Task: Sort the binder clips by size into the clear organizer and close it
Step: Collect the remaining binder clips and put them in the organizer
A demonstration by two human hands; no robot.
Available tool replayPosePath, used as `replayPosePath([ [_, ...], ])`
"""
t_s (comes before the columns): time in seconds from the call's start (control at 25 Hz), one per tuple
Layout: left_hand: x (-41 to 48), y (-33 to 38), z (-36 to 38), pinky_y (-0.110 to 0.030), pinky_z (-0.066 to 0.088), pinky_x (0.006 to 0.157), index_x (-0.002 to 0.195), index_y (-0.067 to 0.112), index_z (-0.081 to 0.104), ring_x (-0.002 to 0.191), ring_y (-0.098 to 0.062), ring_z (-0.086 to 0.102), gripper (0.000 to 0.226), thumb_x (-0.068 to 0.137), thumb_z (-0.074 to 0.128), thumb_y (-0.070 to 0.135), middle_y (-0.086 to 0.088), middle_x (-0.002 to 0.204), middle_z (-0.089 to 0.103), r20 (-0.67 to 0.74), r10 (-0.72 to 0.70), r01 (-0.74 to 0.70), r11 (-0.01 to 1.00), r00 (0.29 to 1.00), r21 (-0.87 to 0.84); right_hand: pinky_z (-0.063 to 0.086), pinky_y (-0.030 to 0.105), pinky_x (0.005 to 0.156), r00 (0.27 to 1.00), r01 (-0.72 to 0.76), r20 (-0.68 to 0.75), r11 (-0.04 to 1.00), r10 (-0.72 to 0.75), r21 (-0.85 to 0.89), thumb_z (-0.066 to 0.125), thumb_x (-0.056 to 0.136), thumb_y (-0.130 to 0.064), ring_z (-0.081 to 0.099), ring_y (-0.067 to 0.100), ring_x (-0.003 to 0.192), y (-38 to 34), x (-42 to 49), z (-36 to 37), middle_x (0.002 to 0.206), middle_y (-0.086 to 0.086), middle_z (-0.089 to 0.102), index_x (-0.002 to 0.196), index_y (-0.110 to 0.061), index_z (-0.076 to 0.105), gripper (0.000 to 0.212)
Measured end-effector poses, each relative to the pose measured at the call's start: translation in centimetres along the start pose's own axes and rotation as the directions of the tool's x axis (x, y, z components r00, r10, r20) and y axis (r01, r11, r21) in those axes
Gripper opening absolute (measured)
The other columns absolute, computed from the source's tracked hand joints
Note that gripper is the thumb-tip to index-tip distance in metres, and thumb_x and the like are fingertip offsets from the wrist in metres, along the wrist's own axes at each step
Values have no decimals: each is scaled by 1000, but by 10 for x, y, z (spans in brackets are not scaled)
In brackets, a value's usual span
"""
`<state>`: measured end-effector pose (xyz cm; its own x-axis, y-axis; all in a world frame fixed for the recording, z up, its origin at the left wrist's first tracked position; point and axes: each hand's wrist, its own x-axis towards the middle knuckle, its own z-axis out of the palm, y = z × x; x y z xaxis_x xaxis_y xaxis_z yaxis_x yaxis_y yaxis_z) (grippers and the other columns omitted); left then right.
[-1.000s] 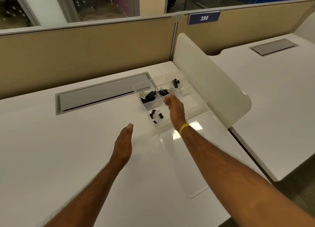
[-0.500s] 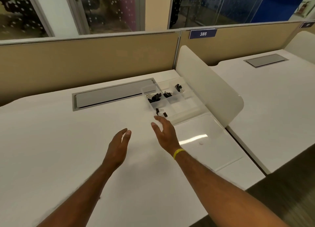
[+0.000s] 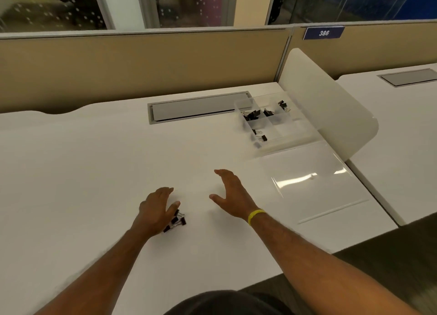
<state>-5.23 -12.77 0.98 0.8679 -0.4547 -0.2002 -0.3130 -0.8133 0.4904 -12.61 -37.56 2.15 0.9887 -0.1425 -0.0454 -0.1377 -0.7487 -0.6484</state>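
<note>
Binder clips (image 3: pixel 176 220) not yet sorted lie in a small black heap on the near part of the white surface (image 3: pixel 94 163), just at the thumb of the left hand (image 3: pixel 155 211); that hand's grip is apart, fingers laid out loosely and clamped on nothing; the right hand (image 3: pixel 233 196) hovers to the right of the heap, its grip likewise spread and empty. At the far right stands the clear organizer (image 3: pixel 292 128), its lid (image 3: pixel 307 180) lying open and flat on the near side, with clips already in several compartments; the sorting looks partly done, and the step in hand seems to be fetching the next clip. That calls for pinching one out of the heap, judging its size, and carrying it well across to the matching compartment. Beyond lie a grey cable hatch (image 3: pixel 198 106), a tan partition (image 3: pixel 142 64) with a plate reading 386 (image 3: pixel 323 32), and glass walls; a white curved divider (image 3: pixel 331 111) screens off a neighbouring desk (image 3: pixel 402 130).
</note>
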Motion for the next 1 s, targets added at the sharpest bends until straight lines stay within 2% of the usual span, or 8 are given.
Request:
replayPosePath([
  [0.08,-11,-18,0,-41,33,105,143,21,42,131,-22,40,51,97,46,43,-1,146,41,33,14,-16,998,999,62,31,28,109,997,-3,75,1000,4,-13,65,88,-34,34,20,135,-12,-6,16,147,-1,35,146,-21,33,68],
  [0.16,-20,-28,-2,-38,37,102,140,21,45,126,-21,43,53,94,51,47,-1,139,45,38,42,-44,998,998,46,38,33,107,988,-5,155,1000,6,-11,66,87,-34,39,20,132,-23,-9,31,143,-1,38,143,-21,36,65],
  [0.4,-28,-31,-3,-33,44,97,141,21,42,122,-18,43,75,80,66,56,0,133,41,126,129,-138,988,984,70,42,37,103,949,65,314,994,-35,-87,73,82,-33,44,21,127,-54,-7,60,141,0,39,143,-20,37,72],
  [0.56,-27,-27,2,-28,45,84,134,20,50,109,-16,47,60,82,68,44,-1,125,42,131,146,-156,985,981,71,44,38,100,913,124,406,977,-44,-173,73,80,-28,48,25,122,-69,0,75,138,5,41,143,-15,38,74],
  [0.76,-23,-24,8,-26,43,73,109,15,63,89,-14,49,30,86,65,33,1,103,49,74,152,-153,988,986,14,51,36,83,923,87,384,980,-12,-178,72,80,-26,57,26,95,-77,2,88,117,4,44,121,-12,57,46],
  [0.88,-22,-26,9,-29,45,73,103,17,66,87,-15,50,25,85,66,34,2,98,51,48,149,-149,989,988,-12,49,33,81,935,40,353,989,14,-144,73,79,-27,57,24,93,-76,3,88,113,5,48,117,-13,60,43],
  [1.0,-21,-26,8,-26,44,71,101,20,66,86,-13,52,22,84,66,34,4,96,53,44,154,-153,988,987,-13,44,29,79,944,34,329,991,10,-126,71,80,-23,55,23,94,-74,5,86,108,7,52,112,-13,62,35],
])
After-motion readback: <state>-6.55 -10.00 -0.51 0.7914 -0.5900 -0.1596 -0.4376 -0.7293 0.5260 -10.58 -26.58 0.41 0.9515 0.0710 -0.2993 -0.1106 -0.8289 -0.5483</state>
